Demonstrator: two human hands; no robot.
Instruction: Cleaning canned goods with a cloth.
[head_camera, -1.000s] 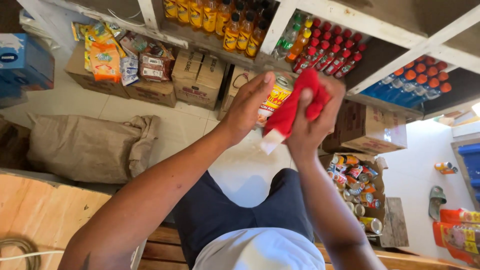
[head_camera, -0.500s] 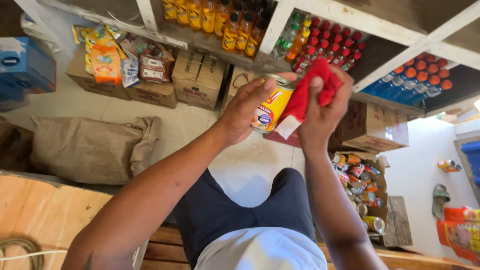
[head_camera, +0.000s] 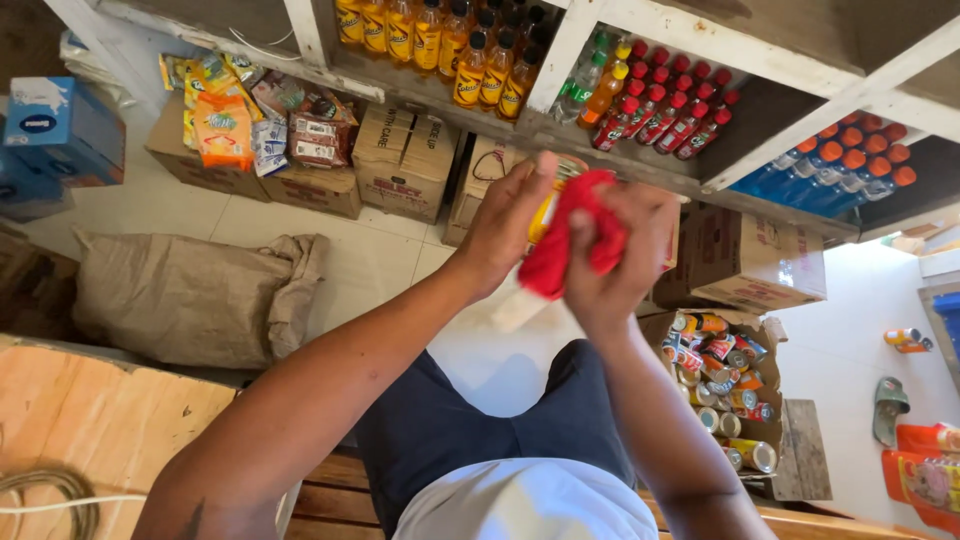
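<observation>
my left hand (head_camera: 510, 225) is raised in front of my chest, fingers curled closed around a yellow can (head_camera: 541, 215). most of the can is hidden behind the hand and the cloth; only a narrow yellow strip shows between my two hands. my right hand (head_camera: 620, 260) is closed on a red cloth (head_camera: 575, 240), pressing it against the can on the side facing me. the cloth is bunched, and a pale end of it hangs below the hands. both hands touch through the can and cloth, held above my lap, where dark shorts (head_camera: 470, 430) and a white shirt (head_camera: 525, 505) show.

beyond the hands, a white shelf unit (head_camera: 770, 75) carries rows of bottles: orange drink bottles (head_camera: 440, 35) to the left, red-capped bottles (head_camera: 660, 105) in the middle, orange-capped blue bottles (head_camera: 850, 165) to the right. cardboard boxes (head_camera: 405, 160) stand on the tiled floor under the shelf; one at the left holds snack packets (head_camera: 235, 115). an open box of cans (head_camera: 725, 385) sits just beside my right forearm. a tan sack (head_camera: 190, 295) lies on the floor at left, near a wooden surface (head_camera: 90, 430).
</observation>
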